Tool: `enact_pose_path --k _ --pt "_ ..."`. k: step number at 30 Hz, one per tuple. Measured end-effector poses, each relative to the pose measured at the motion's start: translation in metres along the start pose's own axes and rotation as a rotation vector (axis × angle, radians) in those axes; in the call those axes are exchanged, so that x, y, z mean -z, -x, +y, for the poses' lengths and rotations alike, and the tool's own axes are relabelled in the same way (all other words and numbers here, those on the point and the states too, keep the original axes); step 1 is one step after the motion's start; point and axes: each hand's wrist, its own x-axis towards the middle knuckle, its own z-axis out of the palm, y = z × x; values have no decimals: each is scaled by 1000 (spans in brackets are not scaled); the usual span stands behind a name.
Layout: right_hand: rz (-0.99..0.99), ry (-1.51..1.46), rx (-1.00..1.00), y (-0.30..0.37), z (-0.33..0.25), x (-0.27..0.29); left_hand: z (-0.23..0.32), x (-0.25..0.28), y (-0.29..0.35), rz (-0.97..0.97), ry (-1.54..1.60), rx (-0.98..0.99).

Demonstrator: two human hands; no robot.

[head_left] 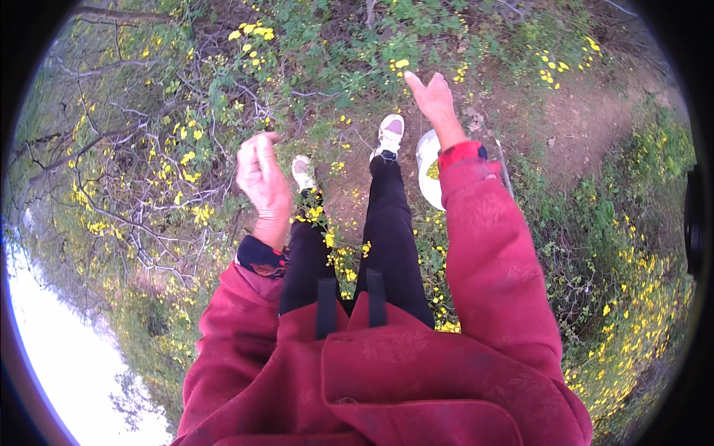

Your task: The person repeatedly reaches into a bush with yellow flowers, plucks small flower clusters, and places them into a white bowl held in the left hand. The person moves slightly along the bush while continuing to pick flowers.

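Observation:
My left hand is raised at the left, its fingers curled in over the palm. Whatever may be inside it is hidden. Farther forward, my right hand stretches out toward a plant, with a gap between thumb and fingers and nothing visible in it. A small yellow flower head shows just beyond the tip of its thumb. Beneath my right wrist stands a white bucket with yellow flowers inside, partly covered by my sleeve.
Bare, tangled branches spread on the left. Yellow-flowered plants grow ahead, between my legs and in a dense patch at the lower right. Brown soil shows at the upper right. My white shoes stand on uneven ground.

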Motion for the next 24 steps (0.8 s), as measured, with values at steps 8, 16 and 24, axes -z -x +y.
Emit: enact_pose_path --k 8,16,24 --pt "-475 -595 -309 13 8 -14 10 -61 31 -492 135 249" --pt "-718 -923 -242 48 -1 17 12 -187 1 -808 72 714" --pt "-973 -1446 -366 66 2 36 4 -187 -9 -871 417 1034"
